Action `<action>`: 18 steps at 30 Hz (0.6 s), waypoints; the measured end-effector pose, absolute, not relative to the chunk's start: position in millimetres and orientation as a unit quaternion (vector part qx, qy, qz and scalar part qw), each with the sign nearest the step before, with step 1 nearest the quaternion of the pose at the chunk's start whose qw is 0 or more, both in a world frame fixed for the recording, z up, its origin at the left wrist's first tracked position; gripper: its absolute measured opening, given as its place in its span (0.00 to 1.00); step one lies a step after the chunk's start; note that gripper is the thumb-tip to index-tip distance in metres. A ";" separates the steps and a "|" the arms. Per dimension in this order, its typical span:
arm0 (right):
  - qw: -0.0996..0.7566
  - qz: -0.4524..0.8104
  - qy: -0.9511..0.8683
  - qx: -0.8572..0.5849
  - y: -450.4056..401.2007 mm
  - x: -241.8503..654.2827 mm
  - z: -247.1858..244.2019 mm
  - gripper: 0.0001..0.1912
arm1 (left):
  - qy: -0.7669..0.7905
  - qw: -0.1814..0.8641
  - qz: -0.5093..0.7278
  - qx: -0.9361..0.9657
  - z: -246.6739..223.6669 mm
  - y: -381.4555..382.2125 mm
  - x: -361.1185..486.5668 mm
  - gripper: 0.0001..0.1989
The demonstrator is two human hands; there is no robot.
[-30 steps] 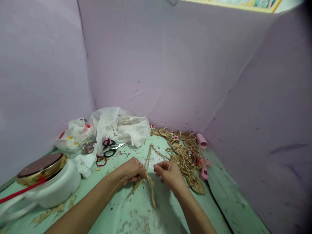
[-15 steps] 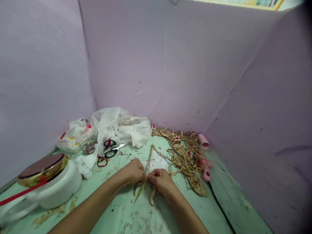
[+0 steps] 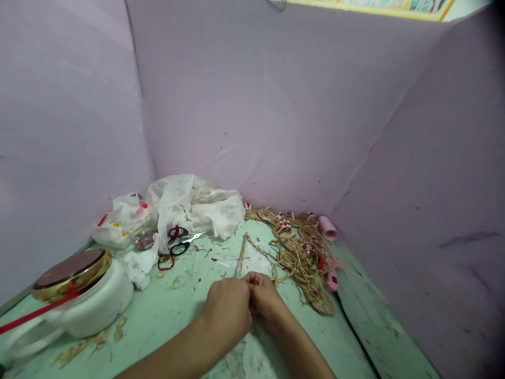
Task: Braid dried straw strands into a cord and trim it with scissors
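Note:
Both my hands are together near the middle of the green table, at the lower end of a braided straw cord (image 3: 242,252). My left hand (image 3: 229,308) is closed, its back towards me, with its fingers hidden; it covers the cord's lower end. Beside it, touching it, my right hand (image 3: 266,297) pinches thumb and fingers at the same end. The loose strands themselves are hidden by the hands. From my hands the cord runs away from me, bends sharply at the top and leads right into a heap of braided straw (image 3: 298,263) with red and white beads.
On the left stand a white handled pot (image 3: 106,305) with a gold-rimmed lid and a red stick. Behind are scissors (image 3: 179,247) and white plastic bags (image 3: 193,205). A pink spool (image 3: 327,228) and a pink corded tool (image 3: 332,282) lie right. Straw scraps (image 3: 81,347) litter the table (image 3: 165,310).
My left hand has moved right and turned over against my right hand. The strand ends that hung below both hands are now hidden. The right hand has barely moved.

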State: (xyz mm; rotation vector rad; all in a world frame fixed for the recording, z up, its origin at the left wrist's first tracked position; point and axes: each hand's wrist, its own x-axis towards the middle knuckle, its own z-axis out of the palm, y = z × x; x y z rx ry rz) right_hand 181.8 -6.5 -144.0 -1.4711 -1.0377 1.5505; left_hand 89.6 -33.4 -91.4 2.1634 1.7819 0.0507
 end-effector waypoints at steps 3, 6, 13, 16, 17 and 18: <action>0.386 0.614 -0.406 -0.557 -7.7 182.5 -142.9 0.03 | 0.600 0.198 0.023 0.775 -87.1 -28.3 82.6 0.09; 0.372 0.620 -0.434 -0.537 -7.2 184.9 -142.6 0.02 | 0.628 0.262 0.087 0.728 -86.6 -8.2 67.4 0.07; 0.349 0.621 -0.473 -0.518 -3.5 191.9 -143.8 0.02 | 0.572 0.653 0.140 0.476 -112.2 13.7 65.0 0.05; 0.340 0.583 -0.518 -0.526 -0.5 194.7 -149.2 0.02 | 0.575 0.654 0.158 0.466 -122.8 12.6 67.7 0.05; 0.336 0.567 -0.534 -0.529 0.2 195.4 -151.1 0.02 | 0.583 0.639 0.160 0.475 -125.1 12.5 67.6 0.05; 0.332 0.552 -0.549 -0.532 0.6 196.0 -152.9 0.02 | 0.591 0.623 0.157 0.488 -126.7 12.3 67.4 0.05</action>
